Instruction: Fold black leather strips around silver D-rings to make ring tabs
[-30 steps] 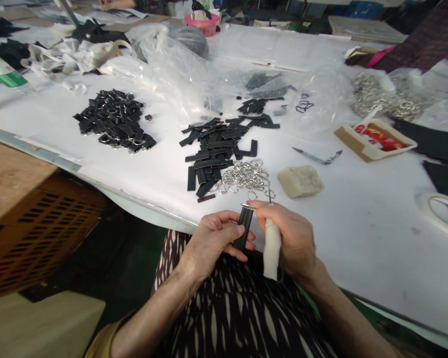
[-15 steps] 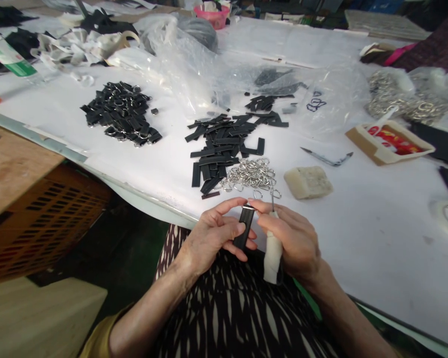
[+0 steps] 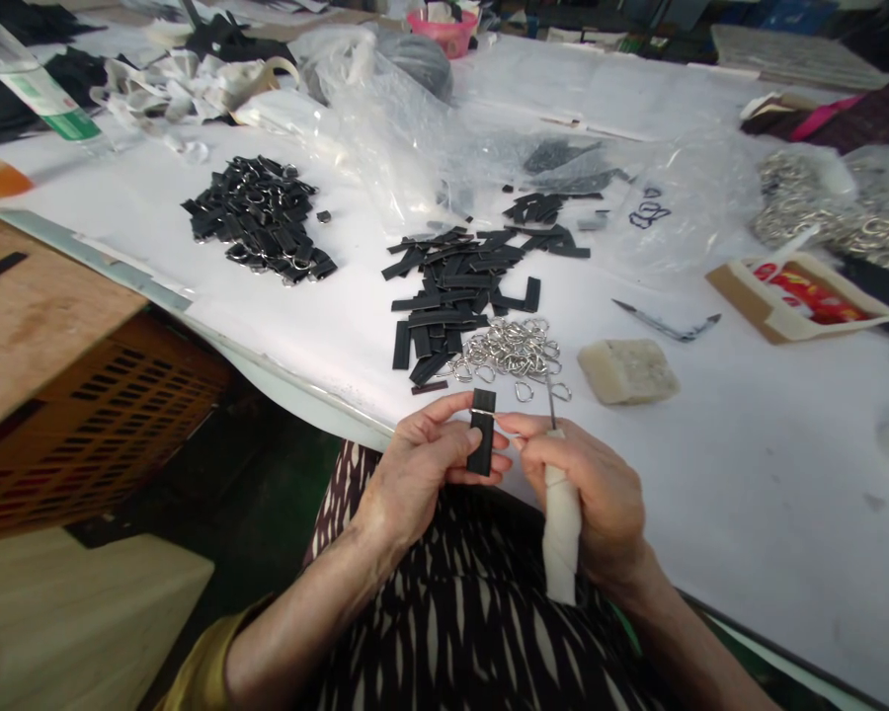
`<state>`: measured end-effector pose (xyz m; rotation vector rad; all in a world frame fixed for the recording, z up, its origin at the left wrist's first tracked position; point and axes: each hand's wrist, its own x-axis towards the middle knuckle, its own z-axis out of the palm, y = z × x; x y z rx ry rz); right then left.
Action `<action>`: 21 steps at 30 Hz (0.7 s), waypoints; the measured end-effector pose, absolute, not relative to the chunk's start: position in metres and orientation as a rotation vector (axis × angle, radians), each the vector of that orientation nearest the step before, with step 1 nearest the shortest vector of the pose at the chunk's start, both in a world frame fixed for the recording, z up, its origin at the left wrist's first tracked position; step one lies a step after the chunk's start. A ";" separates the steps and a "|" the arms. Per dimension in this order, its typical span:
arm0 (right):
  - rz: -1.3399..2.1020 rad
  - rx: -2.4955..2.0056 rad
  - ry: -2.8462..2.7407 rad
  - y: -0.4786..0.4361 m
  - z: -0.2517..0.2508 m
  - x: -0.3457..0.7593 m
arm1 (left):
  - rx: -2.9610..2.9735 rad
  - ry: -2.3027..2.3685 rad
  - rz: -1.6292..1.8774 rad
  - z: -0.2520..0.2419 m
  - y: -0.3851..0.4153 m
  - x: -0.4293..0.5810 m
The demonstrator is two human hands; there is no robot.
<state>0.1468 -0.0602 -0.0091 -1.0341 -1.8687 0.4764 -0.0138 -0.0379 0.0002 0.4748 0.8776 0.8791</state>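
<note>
Between the thumb and fingers of my left hand is a black strip, upright, with a metal D-ring across it near its top. My right hand is wrapped round an awl-like tool with a thin metal shaft and a pale wrapped handle. Its forefinger and thumb also pinch the right side of the D-ring. Just beyond my hands lie a heap of loose D-rings and a pile of flat black strips.
Farther left is a heap of black strips looped with rings. To the right lie a pale block, a pair of metal snips and a small box. Plastic bags spread behind. The table edge runs close by.
More of the black strip now stands above the ring than before, and the ring sits lower along it. My right hand and its tool have shifted slightly right.
</note>
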 end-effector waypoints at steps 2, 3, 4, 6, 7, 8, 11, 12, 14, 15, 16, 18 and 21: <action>0.499 -1.021 -1.893 -0.060 -0.006 0.147 | 0.461 0.861 0.888 -0.001 -0.038 -0.015; 0.495 -1.009 -1.912 -0.060 -0.004 0.148 | 0.463 0.857 0.894 -0.002 -0.039 -0.015; 0.472 -0.999 -1.941 -0.059 -0.003 0.148 | 0.465 0.858 0.903 -0.003 -0.039 -0.015; 0.372 -0.985 -2.037 -0.057 -0.001 0.148 | 0.452 0.871 0.931 -0.003 -0.039 -0.015; 0.312 -0.972 -2.097 -0.055 0.000 0.148 | 0.438 0.875 0.947 -0.003 -0.039 -0.015; 0.252 -0.954 -2.150 -0.054 0.000 0.147 | 0.422 0.878 0.963 -0.003 -0.039 -0.014; 0.119 -0.892 -2.247 -0.051 -0.002 0.144 | 0.376 0.879 1.004 -0.003 -0.038 -0.013; 0.083 -0.879 -2.253 -0.050 -0.004 0.143 | 0.358 0.878 1.014 -0.003 -0.038 -0.012; 0.034 -0.865 -2.236 -0.049 -0.008 0.141 | 0.312 0.864 1.024 -0.003 -0.038 -0.011; 0.035 -0.861 -2.214 -0.049 -0.010 0.140 | 0.289 0.850 1.024 -0.003 -0.038 -0.010; 0.057 -0.869 -2.181 -0.049 -0.011 0.140 | 0.270 0.835 1.023 -0.003 -0.039 -0.010; 0.148 -0.917 -2.103 -0.050 -0.013 0.139 | 0.253 0.809 1.021 -0.002 -0.039 -0.010; 0.260 -0.982 -2.022 -0.051 -0.012 0.137 | 0.260 0.787 1.017 -0.001 -0.041 -0.010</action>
